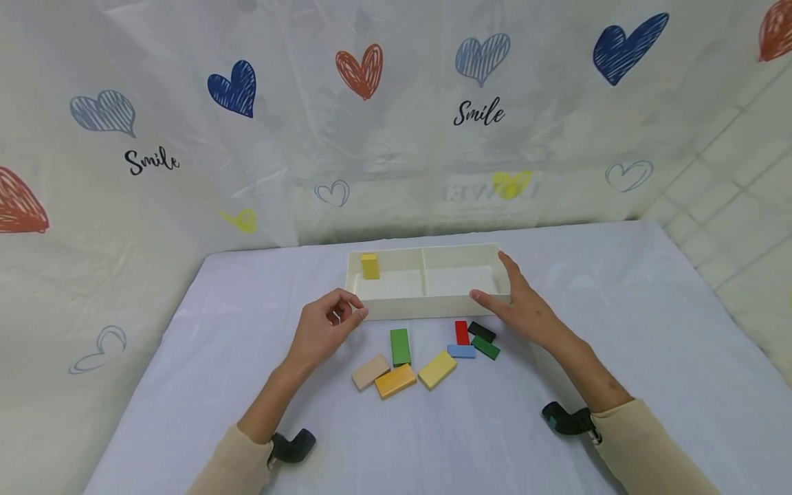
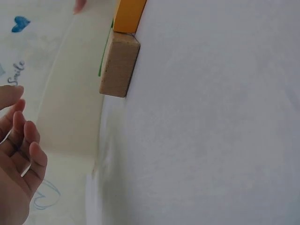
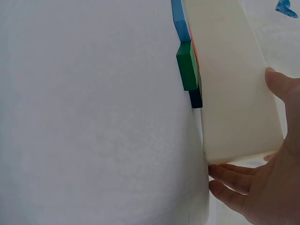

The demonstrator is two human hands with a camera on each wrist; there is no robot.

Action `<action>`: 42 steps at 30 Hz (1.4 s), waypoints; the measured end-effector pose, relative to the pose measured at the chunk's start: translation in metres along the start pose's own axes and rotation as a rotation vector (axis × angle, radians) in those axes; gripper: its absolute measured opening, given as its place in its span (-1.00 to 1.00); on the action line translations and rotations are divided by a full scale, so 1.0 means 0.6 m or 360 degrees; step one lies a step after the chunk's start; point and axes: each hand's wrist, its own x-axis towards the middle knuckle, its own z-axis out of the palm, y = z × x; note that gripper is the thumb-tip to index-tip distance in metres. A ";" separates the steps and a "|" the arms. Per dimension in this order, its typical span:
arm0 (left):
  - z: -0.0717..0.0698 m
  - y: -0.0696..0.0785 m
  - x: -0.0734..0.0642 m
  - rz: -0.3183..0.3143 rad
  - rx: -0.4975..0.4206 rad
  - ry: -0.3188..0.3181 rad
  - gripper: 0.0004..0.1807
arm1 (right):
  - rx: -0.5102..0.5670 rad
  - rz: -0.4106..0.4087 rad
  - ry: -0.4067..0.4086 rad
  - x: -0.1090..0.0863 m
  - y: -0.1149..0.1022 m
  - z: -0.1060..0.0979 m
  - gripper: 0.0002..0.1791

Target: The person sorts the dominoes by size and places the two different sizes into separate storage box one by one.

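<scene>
A long white two-compartment box (image 1: 396, 308) stands toward the back of the table. One yellow block (image 1: 370, 267) is upright in its left compartment. My right hand (image 1: 526, 309) grips the box's right end, thumb at the front rim and fingers along the end wall (image 3: 239, 158). Beside the front left corner, my left hand (image 1: 324, 328) has loosely bent fingers and holds nothing; whether it touches the box is unclear. In front of the box lie a light green block (image 1: 400, 346), a plain wood block (image 1: 370, 372), an orange block (image 1: 396, 381) and another yellow block (image 1: 438, 370).
Near the box's right front lie a red block (image 1: 462, 333), a blue block (image 1: 461, 351), a dark green block (image 1: 485, 347) and a black block (image 1: 482, 332). A white cloth (image 1: 495, 440) covers the table. Behind it hangs a heart-printed sheet (image 1: 402, 151).
</scene>
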 end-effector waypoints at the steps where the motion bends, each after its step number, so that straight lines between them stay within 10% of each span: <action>1: 0.000 -0.001 -0.002 0.0005 -0.0005 -0.0012 -0.91 | -0.0001 0.0001 0.0000 0.000 0.000 0.000 0.27; 42: -0.007 -0.011 -0.042 0.0008 0.0088 -0.0717 -0.58 | -0.0004 0.0004 0.0006 -0.009 -0.005 0.001 0.27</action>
